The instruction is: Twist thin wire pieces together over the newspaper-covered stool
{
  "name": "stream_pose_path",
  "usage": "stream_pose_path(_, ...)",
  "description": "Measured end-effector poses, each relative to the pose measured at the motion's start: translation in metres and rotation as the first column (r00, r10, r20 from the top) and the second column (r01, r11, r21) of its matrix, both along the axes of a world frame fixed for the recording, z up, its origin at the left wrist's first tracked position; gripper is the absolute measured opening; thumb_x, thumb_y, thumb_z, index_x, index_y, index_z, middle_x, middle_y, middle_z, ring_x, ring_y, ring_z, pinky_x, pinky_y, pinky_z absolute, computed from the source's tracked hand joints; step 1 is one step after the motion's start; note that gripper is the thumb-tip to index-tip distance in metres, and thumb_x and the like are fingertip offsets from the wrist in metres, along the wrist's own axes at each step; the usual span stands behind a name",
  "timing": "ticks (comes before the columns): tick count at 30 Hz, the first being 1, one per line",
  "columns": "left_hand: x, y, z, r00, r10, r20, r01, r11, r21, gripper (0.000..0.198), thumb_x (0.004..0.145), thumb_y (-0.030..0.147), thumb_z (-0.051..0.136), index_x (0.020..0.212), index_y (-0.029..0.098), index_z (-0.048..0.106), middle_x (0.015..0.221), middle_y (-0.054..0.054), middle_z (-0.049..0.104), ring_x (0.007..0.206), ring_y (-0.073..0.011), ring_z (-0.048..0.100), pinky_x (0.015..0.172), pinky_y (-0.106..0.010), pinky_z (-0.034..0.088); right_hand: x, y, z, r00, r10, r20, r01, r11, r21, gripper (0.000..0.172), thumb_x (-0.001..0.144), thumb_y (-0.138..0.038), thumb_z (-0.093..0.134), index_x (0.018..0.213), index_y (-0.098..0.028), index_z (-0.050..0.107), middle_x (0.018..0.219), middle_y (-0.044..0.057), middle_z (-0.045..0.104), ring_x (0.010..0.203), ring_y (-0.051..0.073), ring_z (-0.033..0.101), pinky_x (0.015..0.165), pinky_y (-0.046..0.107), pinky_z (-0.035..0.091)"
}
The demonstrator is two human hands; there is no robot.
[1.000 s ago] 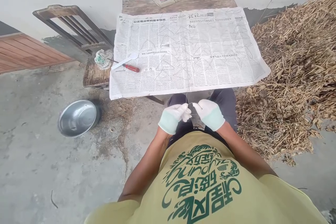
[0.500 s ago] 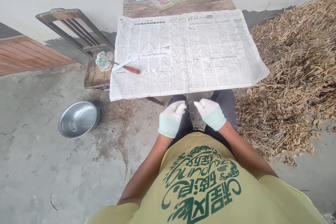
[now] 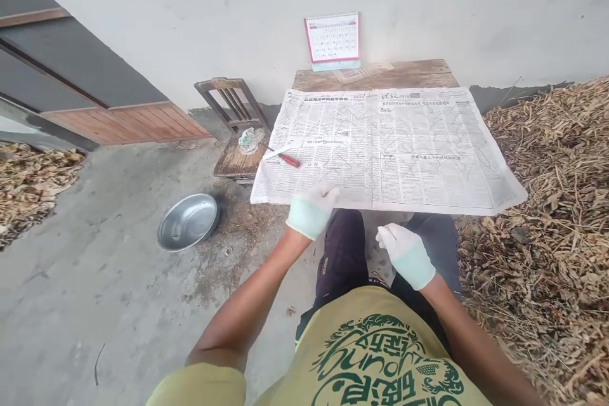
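Note:
Both my hands wear white gloves with pale green cuffs. My left hand (image 3: 311,206) reaches to the near edge of a spread newspaper (image 3: 419,165) and its fingers are curled on the paper; what they hold is hidden. My right hand (image 3: 404,254) hangs over my lap, below the paper's edge, fingers drawn together with nothing visible in them. Several thin bent wires (image 3: 342,139) lie on the newspaper. A red-handled screwdriver (image 3: 290,161) and a white spoon (image 3: 280,151) lie at the paper's left end, beyond my left hand.
The newspaper covers a low wooden table (image 3: 409,73) with a desk calendar (image 3: 333,39) against the wall. A small wooden chair (image 3: 233,101) holds a crumpled bag (image 3: 248,138). A metal bowl (image 3: 188,222) sits on the concrete. Dry husk piles lie right (image 3: 547,158) and far left (image 3: 28,184).
My hands were together over my lap, working a thin wire. They have parted: the left went up to the newspaper's edge, the right stayed low. My head lifted, showing more wall.

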State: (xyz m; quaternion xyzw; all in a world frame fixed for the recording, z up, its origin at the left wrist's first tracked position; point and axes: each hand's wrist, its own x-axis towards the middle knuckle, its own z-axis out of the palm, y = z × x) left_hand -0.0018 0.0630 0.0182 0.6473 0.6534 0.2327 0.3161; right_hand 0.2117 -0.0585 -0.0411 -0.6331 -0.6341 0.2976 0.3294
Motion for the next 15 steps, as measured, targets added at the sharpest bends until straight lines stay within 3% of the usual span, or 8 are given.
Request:
stream_pose_path(3,-0.025,0.074,0.017,0.995,0.021,0.095,-0.035,0.989,0.143,0.024,0.088,0.037,0.060,0.072,0.020,0.068,0.067,-0.001,0.069,0.069,-0.0179,0.066,0.068,-0.029,0.051,-0.002,-0.004,-0.020,0.999,0.032,-0.035,-0.036,0.992,-0.120,0.048,0.106,-0.046,0.039,0.071,-0.021,0.061,0.067,0.001,0.067,0.066,0.016,0.064,0.071,0.028,0.045)
stream_pose_path(6,-0.047,0.149,0.026,0.964,0.086,0.253,-0.126,0.981,0.146,0.015,0.085,0.027,0.061,0.075,0.017,0.065,0.068,-0.003,0.068,0.060,-0.0155,0.061,0.060,-0.028,0.049,-0.005,-0.007,-0.048,0.993,0.111,-0.047,-0.119,0.966,-0.231,0.047,0.104,-0.042,0.038,0.070,-0.021,0.061,0.067,0.003,0.068,0.065,0.016,0.064,0.070,0.028,0.046)
stream_pose_path(8,-0.059,0.190,0.027,0.953,0.128,0.275,-0.180,0.968,0.174,0.014,0.084,0.021,0.061,0.071,0.017,0.062,0.066,-0.004,0.066,0.058,-0.0135,0.059,0.061,-0.027,0.049,-0.005,-0.009,-0.066,0.988,0.155,-0.024,-0.155,0.943,-0.293,0.045,0.104,-0.039,0.038,0.068,-0.021,0.059,0.067,0.004,0.069,0.063,0.017,0.064,0.068,0.028,0.046)
stream_pose_path(11,-0.071,0.235,0.025,0.939,0.198,0.282,-0.240,0.963,0.120,0.015,0.084,0.018,0.062,0.070,0.017,0.059,0.066,-0.003,0.064,0.057,-0.0125,0.057,0.066,-0.029,0.051,-0.002,-0.010,-0.087,0.985,0.174,0.012,-0.160,0.926,-0.341,0.045,0.105,-0.037,0.037,0.069,-0.021,0.059,0.069,0.005,0.070,0.064,0.017,0.066,0.069,0.028,0.046)
stream_pose_path(15,-0.071,0.277,0.021,0.946,0.204,0.252,-0.228,0.971,0.071,0.011,0.083,0.020,0.068,0.076,0.018,0.061,0.064,-0.004,0.062,0.065,-0.0185,0.064,0.071,-0.037,0.053,0.002,-0.007,-0.106,0.978,0.193,0.076,-0.152,0.916,-0.372,0.046,0.107,-0.034,0.035,0.070,-0.019,0.059,0.069,0.006,0.070,0.065,0.016,0.067,0.072,0.027,0.048)
